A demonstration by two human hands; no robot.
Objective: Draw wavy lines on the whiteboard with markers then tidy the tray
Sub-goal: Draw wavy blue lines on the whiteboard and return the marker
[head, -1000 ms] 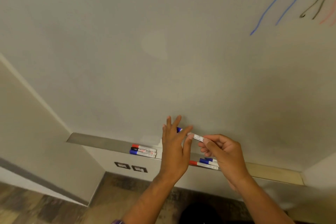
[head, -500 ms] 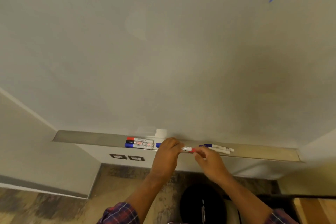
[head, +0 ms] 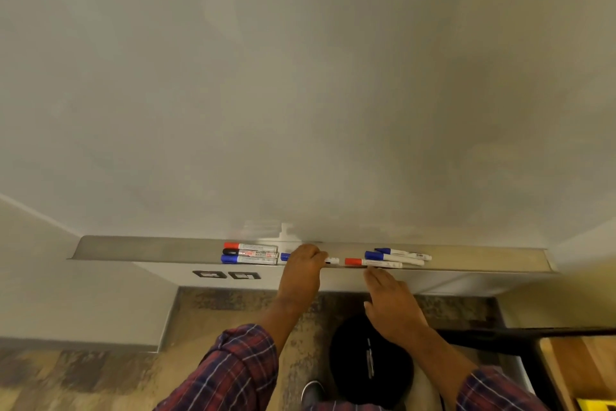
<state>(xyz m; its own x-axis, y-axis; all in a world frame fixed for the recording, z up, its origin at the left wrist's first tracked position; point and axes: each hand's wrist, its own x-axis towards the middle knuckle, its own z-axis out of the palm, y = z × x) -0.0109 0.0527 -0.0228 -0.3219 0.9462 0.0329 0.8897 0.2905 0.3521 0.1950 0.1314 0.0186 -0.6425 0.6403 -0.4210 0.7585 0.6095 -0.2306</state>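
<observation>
A long metal tray (head: 150,249) runs under the whiteboard (head: 300,94). My left hand (head: 305,269) rests on the tray, closed over a blue-capped marker (head: 285,256) whose white end (head: 332,260) sticks out to the right. My right hand (head: 390,304) hovers just below the tray's front edge, fingers apart and empty. Just above it lies a red-capped marker (head: 373,263). Two blue-capped markers (head: 395,257) lie behind it. At the left sits a neat group of three thicker markers (head: 250,253): red, black and blue.
Two dark wall sockets (head: 226,275) sit under the tray. A black round stool (head: 370,360) stands on the patterned floor below my hands. A wooden surface (head: 580,367) shows at the lower right. A small white clip (head: 286,232) sits on the board above the tray.
The view has tilted down, so the drawn lines have left the frame. Both hands came down to the tray with the blue-capped marker. My right hand has let go and drawn back below the edge.
</observation>
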